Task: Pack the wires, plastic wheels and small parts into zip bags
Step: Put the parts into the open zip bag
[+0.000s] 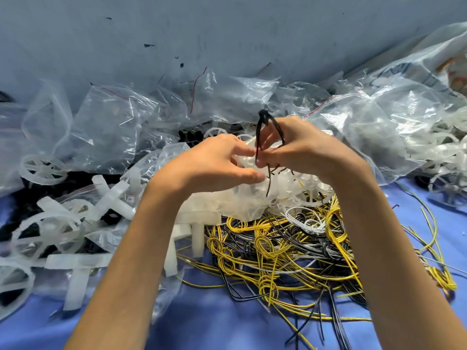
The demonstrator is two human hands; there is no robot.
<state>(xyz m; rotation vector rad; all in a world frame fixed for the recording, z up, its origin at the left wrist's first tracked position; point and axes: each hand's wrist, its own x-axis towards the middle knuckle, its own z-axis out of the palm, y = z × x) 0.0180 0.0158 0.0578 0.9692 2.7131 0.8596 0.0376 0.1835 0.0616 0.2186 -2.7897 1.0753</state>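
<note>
View: head camera, looking down over both forearms at a littered work surface.
Left hand (217, 160): just left of centre, fingers and thumb curled on the clear film of a zip bag (242, 200), gripping it near its top.
Right hand (303, 150): just right of centre, fingertips touching those of the left hand, pinching a black wire bundle (258, 137).
Black wire bundle: folded into a loop standing up at 12 o'clock of the right fingers, loose ends hanging toward 6 o'clock over the bag.
Zip bag: directly below both hands, bulging with white plastic pieces, resting on the heap; whether the mouth is open cannot be told.
Wire heap (278, 248): yellow, black and white strands, tangled, at 6 o'clock of the hands, lying between the forearms and spreading toward 4 o'clock.
Plastic wheels (43, 169): white, spoked, at 9 o'clock, mixed with small black parts.
Cross-shaped white pieces (78, 263): at 8 o'clock, lying flat.
Loose clear bags (108, 127): crumpled, piled from 10 to 12 o'clock.
Large clear sack (366, 127): at 2 o'clock, holding white plastic strips.
Blue cover (214, 324): beneath everything, bare at 6 o'clock.
Grey wall (227, 34): at 12 o'clock, scuffed.
</note>
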